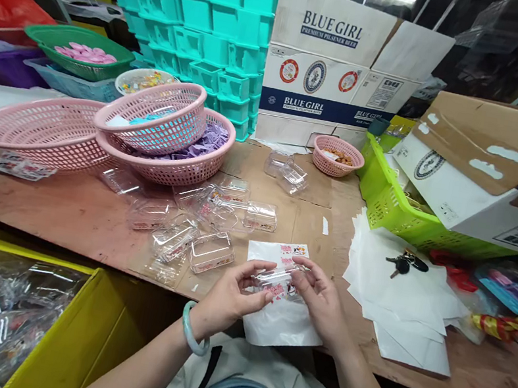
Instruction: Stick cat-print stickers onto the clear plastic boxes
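Observation:
Between my two hands is a clear plastic case [272, 279] with pink lettering showing on its near side. My left hand [238, 291] grips its left end between thumb and fingers, a pale green bangle [192, 329] on that wrist. At the opposite end, my right hand [316, 294] holds the case with thumb and fingertips. Under them a white sticker sheet [277, 331] lies at the table's front edge, with printed stickers near its top. To the left, several clear cases [212, 252] with printed stickers lie in a loose heap.
Pink baskets [158, 166] stand at the back left, near stacked turquoise crates [211, 11]. White papers [399, 306] with keys [399, 265] lie right. A green basket [401, 212] and cardboard boxes [322, 65] border the back. Below left, a yellow bin [80, 323] holds many clear cases.

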Available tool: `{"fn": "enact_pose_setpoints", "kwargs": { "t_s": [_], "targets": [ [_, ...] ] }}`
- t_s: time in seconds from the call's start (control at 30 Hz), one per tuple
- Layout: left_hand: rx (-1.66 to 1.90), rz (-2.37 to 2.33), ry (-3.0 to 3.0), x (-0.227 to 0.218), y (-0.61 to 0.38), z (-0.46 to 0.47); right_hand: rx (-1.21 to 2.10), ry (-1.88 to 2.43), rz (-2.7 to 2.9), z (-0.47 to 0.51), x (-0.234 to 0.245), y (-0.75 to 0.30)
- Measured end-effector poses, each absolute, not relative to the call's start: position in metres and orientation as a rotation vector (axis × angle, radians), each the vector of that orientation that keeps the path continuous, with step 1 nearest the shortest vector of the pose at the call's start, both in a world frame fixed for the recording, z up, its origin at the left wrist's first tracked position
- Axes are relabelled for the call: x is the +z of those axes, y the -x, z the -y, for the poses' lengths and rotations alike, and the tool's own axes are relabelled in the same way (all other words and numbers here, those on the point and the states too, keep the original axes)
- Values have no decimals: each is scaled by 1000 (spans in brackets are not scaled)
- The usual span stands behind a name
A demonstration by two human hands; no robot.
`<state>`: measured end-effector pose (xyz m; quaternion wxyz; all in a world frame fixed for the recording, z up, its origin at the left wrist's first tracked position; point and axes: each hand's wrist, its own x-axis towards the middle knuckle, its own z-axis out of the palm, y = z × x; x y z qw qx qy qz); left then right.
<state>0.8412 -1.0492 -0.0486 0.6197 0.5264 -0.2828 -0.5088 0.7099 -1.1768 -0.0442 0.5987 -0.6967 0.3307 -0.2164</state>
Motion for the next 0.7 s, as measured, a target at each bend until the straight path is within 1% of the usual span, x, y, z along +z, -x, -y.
{"fn": "enact_pose_setpoints", "kwargs": {
  "t_s": [0.07,0.1,0.13,0.23,0.27,0.3,0.37,0.43,0.47,0.53,0.6,0.63,0.67,0.7],
  "targets": [
    [-1140,689,-1179,-40,-852,1038,-509,1569,-766,1181,-40,-714],
    [-1056,707,-1191,-36,-863,1033,-542,1566,-795,1184,-40,-716],
    [-907,720,-1230,-32,-877,1027,-582,1578,-831,1187,-40,-717],
    [-226,671,-1452,-28,-937,1014,-656,1730,-874,1190,-49,-720],
    [-71,642,-1526,-31,-960,1011,-657,1813,-852,1189,-53,-722],
    [-10,630,-1593,-34,-982,1008,-646,1896,-816,1187,-57,-723],
    [-51,640,-1697,-44,-1020,1004,-622,2038,-739,1183,-63,-726],
    [-73,701,-1808,-50,-1043,1002,-638,2151,-698,1179,-64,-726],
    [-22,745,-1871,-51,-1048,1002,-650,2216,-673,1178,-63,-724],
    [192,818,-1977,-47,-1044,1001,-631,2384,-540,1175,-61,-714],
    [382,818,-1985,-38,-1021,1000,-497,2574,-325,1170,-62,-698],
    [392,797,-1948,-35,-1005,999,-408,2655,-226,1167,-65,-689],
    [310,781,-1897,-33,-985,999,-338,2720,-148,1163,-69,-680],
    [119,794,-1834,-33,-965,998,-303,2767,-97,1159,-74,-672]
  ]
}}
